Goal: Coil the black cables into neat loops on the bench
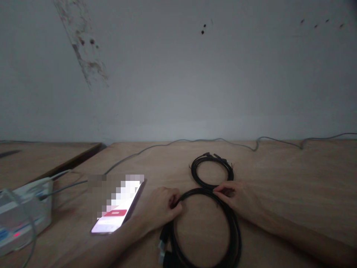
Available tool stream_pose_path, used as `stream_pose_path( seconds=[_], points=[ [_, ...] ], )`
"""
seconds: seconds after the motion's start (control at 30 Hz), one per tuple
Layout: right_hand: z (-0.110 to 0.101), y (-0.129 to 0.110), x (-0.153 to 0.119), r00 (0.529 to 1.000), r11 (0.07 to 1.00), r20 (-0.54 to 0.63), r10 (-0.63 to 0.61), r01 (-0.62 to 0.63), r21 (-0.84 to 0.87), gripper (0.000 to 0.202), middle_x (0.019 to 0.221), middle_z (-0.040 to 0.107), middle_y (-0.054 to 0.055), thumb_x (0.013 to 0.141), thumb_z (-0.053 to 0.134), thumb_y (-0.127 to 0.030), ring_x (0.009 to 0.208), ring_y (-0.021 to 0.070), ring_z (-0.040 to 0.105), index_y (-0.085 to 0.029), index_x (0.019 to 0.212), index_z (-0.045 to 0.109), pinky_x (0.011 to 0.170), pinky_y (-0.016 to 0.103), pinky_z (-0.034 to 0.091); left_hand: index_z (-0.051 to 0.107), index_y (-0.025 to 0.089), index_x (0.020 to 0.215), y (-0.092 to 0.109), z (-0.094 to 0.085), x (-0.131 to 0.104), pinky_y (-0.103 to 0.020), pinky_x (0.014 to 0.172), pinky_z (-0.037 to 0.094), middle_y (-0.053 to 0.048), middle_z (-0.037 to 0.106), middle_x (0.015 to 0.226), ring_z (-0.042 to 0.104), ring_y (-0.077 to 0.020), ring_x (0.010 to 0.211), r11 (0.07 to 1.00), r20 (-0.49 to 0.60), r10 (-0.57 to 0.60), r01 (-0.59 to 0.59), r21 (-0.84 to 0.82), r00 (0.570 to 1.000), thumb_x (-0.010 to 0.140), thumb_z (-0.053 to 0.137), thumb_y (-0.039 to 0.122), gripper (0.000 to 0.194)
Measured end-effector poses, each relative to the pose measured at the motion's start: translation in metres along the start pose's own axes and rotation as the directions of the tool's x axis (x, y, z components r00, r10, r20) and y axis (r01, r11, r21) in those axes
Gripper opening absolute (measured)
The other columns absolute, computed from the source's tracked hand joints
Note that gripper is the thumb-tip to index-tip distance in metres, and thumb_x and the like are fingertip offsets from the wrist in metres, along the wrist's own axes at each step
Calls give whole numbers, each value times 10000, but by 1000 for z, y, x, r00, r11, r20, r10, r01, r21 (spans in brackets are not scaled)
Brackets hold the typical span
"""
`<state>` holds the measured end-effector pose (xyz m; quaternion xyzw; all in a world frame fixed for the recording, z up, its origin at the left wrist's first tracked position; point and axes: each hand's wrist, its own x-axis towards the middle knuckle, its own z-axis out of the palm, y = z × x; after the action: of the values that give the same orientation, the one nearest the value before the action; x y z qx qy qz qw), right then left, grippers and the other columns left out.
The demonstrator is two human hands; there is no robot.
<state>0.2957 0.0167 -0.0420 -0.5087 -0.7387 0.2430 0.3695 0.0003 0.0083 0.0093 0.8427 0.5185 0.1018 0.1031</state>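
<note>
Two coils of black cable lie on the wooden table, the smaller coil [194,172] just beyond the larger coil [237,227] and touching it. My left hand [163,204] is closed around the upper left side of the larger coil. With thumb and fingertips, my right hand [237,197] pinches the cable where the two coils meet. Black plugs [165,234] with metal tips stick out at the larger coil's lower left. Slim black connectors [220,158] and thin tie ends show on the smaller coil. The bottom of the larger coil runs out of view.
A lit phone [125,208], partly pixelated, lies left of my left hand. Farther left stands a white power strip [41,223] with a red light and plugged-in cords. A grey cord [156,146] runs along the table's back near the wall [178,74]. Another table [55,152] stands beyond a gap.
</note>
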Motion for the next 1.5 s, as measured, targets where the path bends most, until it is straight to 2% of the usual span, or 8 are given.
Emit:
stream_pose_path(
  seconds=[0.2, 0.37, 0.5, 0.77, 0.9, 1.03, 1.37, 1.5],
  points=[
    [2, -4, 6, 1000, 1000, -20, 8, -8, 25, 196, 881, 800, 35, 903, 664, -389, 812, 244, 750, -270, 831, 802, 726, 345, 597, 488, 209, 679, 3, 1, -1, -280, 568, 264, 32, 552, 637, 489, -142, 595, 998, -15, 14, -15, -58, 1000, 858, 560, 367, 249],
    [4, -27, 19, 997, 998, 35, -64, 65, -22, 190, 816, 788, 17, 911, 646, -355, 724, 215, 720, -258, 855, 800, 679, 320, 555, 499, 207, 681, 3, 1, -1, -272, 559, 253, 35, 538, 630, 479, -138, 594, 997, -15, 10, -11, -74, 1000, 846, 571, 352, 231],
    [6, -40, 24, 997, 998, 52, -64, 64, 0, 186, 822, 789, 30, 907, 636, -315, 710, 208, 708, -234, 844, 791, 679, 320, 547, 502, 207, 680, 4, -2, -1, -270, 554, 252, 31, 536, 637, 489, -143, 610, 998, -17, -6, 5, -59, 1000, 837, 577, 351, 225],
    [8, -39, 15, 995, 996, 75, -67, 71, -62, 167, 736, 775, 2, 888, 640, -289, 620, 177, 689, -258, 839, 796, 585, 272, 520, 536, 207, 675, 6, -2, 0, -268, 550, 262, 24, 562, 647, 504, -150, 619, 997, 20, -47, 48, -55, 999, 804, 594, 357, 206],
    [4, -36, 18, 985, 995, 140, -98, 102, -20, 116, 708, 760, 5, 839, 688, -266, 601, 166, 678, -238, 857, 800, 546, 250, 509, 527, 207, 668, 3, 2, 0, -272, 540, 246, 27, 553, 628, 493, -144, 597, 998, -2, -41, 41, -39, 999, 808, 595, 366, 222],
    [2, -28, 24, 975, 998, 212, -60, 56, 25, 103, 704, 757, 12, 799, 719, -233, 617, 166, 685, -222, 867, 795, 545, 240, 516, 522, 205, 660, 2, 1, 0, -269, 544, 248, 31, 547, 612, 500, -139, 588, 998, -2, -20, 19, -62, 1000, 817, 591, 360, 231],
    [3, -32, 21, 985, 997, 162, -65, 71, -28, 81, 688, 745, 20, 810, 735, -276, 606, 171, 666, -210, 783, 773, 529, 253, 492, 536, 206, 662, 4, -3, -3, -277, 537, 243, 32, 551, 615, 501, -142, 589, 998, -10, -47, 47, -35, 999, 809, 614, 375, 237],
    [2, -29, 22, 980, 997, 183, -77, 78, -3, 181, 727, 768, 33, 883, 654, -289, 632, 181, 684, -209, 806, 797, 539, 256, 480, 531, 205, 658, 4, -3, -3, -268, 529, 246, 41, 544, 608, 497, -134, 583, 997, -8, -45, 45, -58, 999, 801, 617, 361, 229]
  ],
)
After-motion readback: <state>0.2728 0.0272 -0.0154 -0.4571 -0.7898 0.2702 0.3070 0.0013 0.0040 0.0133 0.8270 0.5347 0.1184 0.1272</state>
